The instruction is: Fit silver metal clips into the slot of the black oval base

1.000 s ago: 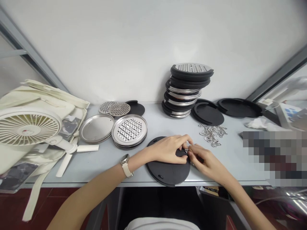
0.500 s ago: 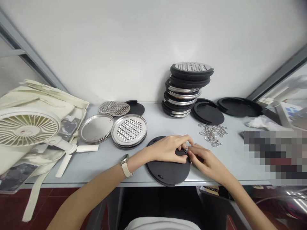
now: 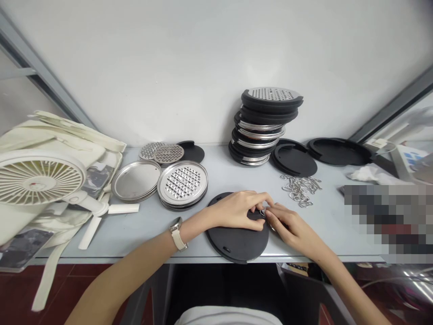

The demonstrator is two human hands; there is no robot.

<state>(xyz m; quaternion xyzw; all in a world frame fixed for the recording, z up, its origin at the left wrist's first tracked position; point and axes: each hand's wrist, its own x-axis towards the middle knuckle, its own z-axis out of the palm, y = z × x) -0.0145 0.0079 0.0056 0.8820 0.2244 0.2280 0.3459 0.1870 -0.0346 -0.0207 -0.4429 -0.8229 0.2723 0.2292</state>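
Note:
A black round plastic disc (image 3: 237,243) with slots near its rim lies flat at the table's front edge. Across its upper part rests my left hand (image 3: 240,210), thumb and fingers closed on the disc's right side. My right hand (image 3: 286,223) is at that same edge, fingertips pinched around a small shiny metal clip (image 3: 262,214). Both hands' fingertips nearly meet there and partly hide the clip, so how far it sits in the disc cannot be seen. Beyond my right hand lies a loose pile of metal clips (image 3: 301,188).
A tall stack of black holders and metal grater discs (image 3: 260,131) stands against the wall. Black trays (image 3: 295,159) lie to its right. Left are grater plates (image 3: 182,183), plain metal lids (image 3: 137,180) and perforated discs (image 3: 169,154). A white fan (image 3: 40,180) and cream bag (image 3: 67,153) occupy the left end.
My right fingers have shifted very slightly at the disc's edge, and more of a shiny metal bit shows below them. My left hand and the disc stay in place.

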